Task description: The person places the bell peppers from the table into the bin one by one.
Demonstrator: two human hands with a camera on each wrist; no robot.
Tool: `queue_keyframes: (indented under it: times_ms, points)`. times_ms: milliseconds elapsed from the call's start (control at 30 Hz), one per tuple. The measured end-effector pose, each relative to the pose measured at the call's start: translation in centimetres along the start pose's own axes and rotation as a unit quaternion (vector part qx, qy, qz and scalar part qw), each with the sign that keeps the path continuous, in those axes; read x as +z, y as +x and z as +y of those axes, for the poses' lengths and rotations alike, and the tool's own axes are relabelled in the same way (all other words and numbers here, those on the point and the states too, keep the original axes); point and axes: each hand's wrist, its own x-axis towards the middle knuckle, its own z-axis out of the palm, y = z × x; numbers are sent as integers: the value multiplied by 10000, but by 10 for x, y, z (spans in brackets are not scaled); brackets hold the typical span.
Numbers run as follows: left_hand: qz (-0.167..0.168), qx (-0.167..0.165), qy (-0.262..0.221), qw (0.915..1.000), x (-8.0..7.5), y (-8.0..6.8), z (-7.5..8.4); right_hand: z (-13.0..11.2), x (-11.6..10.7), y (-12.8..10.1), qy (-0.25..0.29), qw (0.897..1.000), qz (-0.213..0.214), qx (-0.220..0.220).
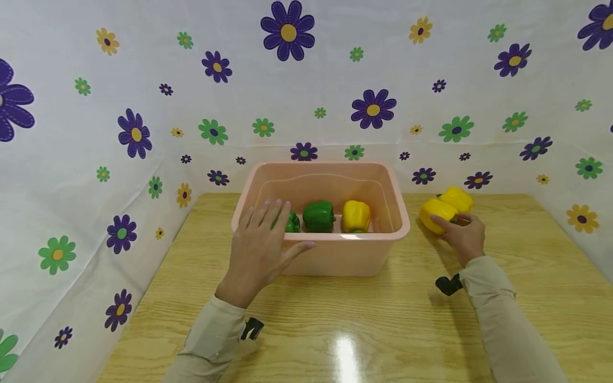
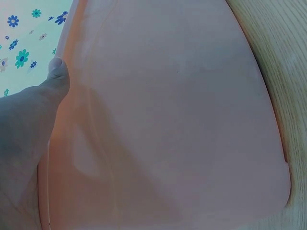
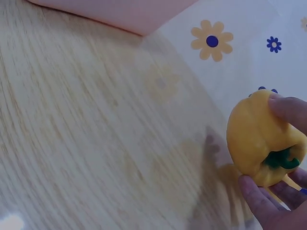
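Note:
A pink plastic tub stands mid-table and holds two green peppers and a yellow pepper. My left hand is spread with straight fingers over the tub's front left rim, partly covering the left green pepper. Its thumb lies against the tub wall. To the right of the tub, my right hand grips a yellow pepper on the table. The right wrist view shows its fingers curled round that yellow pepper.
A second loose yellow pepper lies just behind the held one. The wooden table is walled at the back and both sides by a white flowered cloth. The tub's corner shows in the right wrist view.

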Motion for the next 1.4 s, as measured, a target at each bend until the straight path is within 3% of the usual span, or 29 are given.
queue_keyframes:
  times_ms: [400,767,1000,1400]
  points:
    - [-74,-69,65,9999,1,0,0,-27,0,-14,385,9970,-28,-672]
    - [-60,-82,31,9999,1,0,1,-58,7,-29,611,9936,1,-955]
    - [-60,-65,35,10000,1,1,0,-74,10,-44,1332,9830,-58,-1260]
    - [-90,-54,22,9999,1,1,0,-93,18,-66,1505,9696,-282,-1906]
